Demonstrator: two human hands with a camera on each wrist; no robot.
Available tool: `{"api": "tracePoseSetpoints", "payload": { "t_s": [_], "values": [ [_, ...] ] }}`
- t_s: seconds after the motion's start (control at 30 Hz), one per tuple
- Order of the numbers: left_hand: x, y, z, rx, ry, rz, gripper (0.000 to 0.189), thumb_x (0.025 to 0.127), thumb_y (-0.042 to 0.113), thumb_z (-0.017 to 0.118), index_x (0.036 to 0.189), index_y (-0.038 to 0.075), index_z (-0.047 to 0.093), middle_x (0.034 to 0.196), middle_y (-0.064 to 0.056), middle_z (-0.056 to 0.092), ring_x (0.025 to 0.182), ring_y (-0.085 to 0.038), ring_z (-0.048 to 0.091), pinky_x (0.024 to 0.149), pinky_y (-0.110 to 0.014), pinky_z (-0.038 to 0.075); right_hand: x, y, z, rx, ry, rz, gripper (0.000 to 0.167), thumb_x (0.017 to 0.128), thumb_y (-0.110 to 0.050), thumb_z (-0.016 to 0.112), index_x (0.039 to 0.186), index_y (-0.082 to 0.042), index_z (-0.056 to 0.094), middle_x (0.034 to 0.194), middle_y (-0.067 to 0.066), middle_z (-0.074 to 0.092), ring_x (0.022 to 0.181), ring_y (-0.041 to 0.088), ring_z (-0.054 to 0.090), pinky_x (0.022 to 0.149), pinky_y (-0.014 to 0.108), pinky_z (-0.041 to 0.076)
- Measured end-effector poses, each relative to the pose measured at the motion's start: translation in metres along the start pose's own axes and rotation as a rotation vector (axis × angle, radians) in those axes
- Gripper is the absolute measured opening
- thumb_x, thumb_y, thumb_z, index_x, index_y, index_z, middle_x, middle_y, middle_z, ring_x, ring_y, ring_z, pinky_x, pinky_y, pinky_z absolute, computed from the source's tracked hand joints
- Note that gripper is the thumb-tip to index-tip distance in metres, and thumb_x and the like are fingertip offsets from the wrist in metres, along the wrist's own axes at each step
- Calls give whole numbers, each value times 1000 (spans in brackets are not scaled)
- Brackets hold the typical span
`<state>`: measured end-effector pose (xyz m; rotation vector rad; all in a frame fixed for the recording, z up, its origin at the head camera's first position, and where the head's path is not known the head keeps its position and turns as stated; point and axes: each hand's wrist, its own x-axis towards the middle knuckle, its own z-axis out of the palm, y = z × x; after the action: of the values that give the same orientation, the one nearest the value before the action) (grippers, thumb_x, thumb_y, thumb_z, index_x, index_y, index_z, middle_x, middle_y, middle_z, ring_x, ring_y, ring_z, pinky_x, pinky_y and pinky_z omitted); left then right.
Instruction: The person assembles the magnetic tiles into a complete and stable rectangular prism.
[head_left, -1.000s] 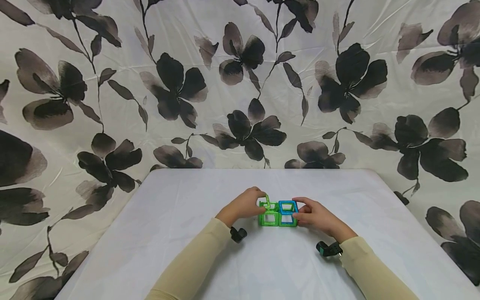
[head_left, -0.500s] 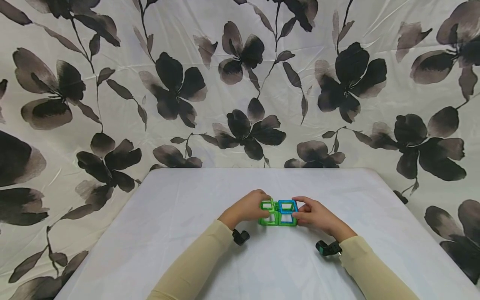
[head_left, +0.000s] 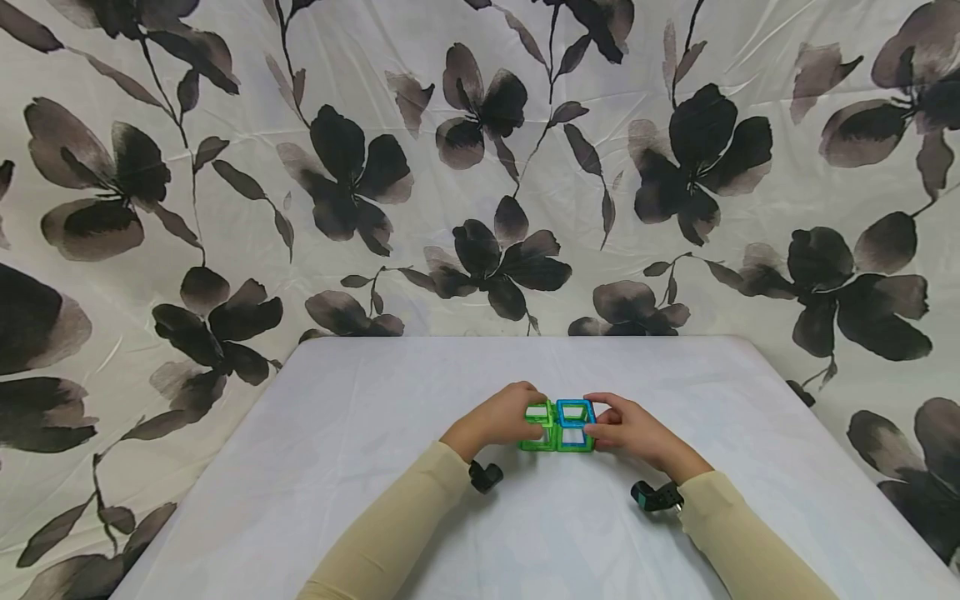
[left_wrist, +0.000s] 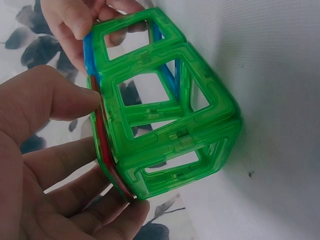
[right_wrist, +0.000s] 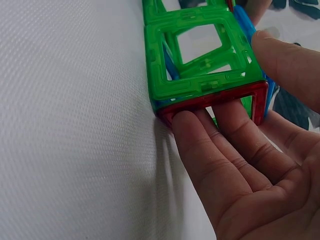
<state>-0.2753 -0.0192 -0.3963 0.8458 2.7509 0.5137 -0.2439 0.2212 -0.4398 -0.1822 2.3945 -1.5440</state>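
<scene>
A boxy structure of see-through magnetic tiles (head_left: 556, 437) stands on the white table, mostly green, with a blue tile (head_left: 576, 403) on top at the right. My left hand (head_left: 497, 418) grips its left end, thumb on the upper edge. There the left wrist view shows a red tile edge (left_wrist: 103, 132) against a green one. My right hand (head_left: 633, 433) holds the right end, with fingertips against a red side tile (right_wrist: 215, 101) and the thumb by the blue tile's edge (right_wrist: 245, 22). Fingers partly hide both ends.
The white tabletop (head_left: 420, 375) stretches around the structure. Behind it hangs a white cloth (head_left: 420, 200) with dark flowers. A black wrist device (head_left: 486, 477) sits below the left hand, another black wrist device (head_left: 656, 497) below the right.
My left hand has moved slightly right and down, and the green tile that stood tilted up in it now lies lower on the structure's left top. The right hand stays in place.
</scene>
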Motion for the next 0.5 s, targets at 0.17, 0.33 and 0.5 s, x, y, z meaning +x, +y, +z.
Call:
{"api": "tracePoseSetpoints", "payload": {
  "t_s": [0.17,0.33,0.5],
  "values": [
    [1,-1,2,5,2,8,53,84,26,67,134,11,58,136,-5,54,122,-18,51,106,-35,43,1,2,1,10,10,17,71,85,-32,74,146,-16,40,105,12,64,91,19,64,81,33,58],
    [3,-3,3,7,4,28,52,84,26,67,134,12,58,136,-5,54,123,-18,51,107,-35,42,1,1,1,11,7,15,69,87,-30,73,145,-15,39,106,13,64,90,19,65,81,33,58],
    [4,-3,3,6,3,32,52,84,26,67,134,13,58,138,-4,54,126,-19,50,109,-35,41,0,-2,1,24,6,6,69,87,-29,72,146,-13,38,106,15,64,89,19,65,81,35,58]
  ]
}}
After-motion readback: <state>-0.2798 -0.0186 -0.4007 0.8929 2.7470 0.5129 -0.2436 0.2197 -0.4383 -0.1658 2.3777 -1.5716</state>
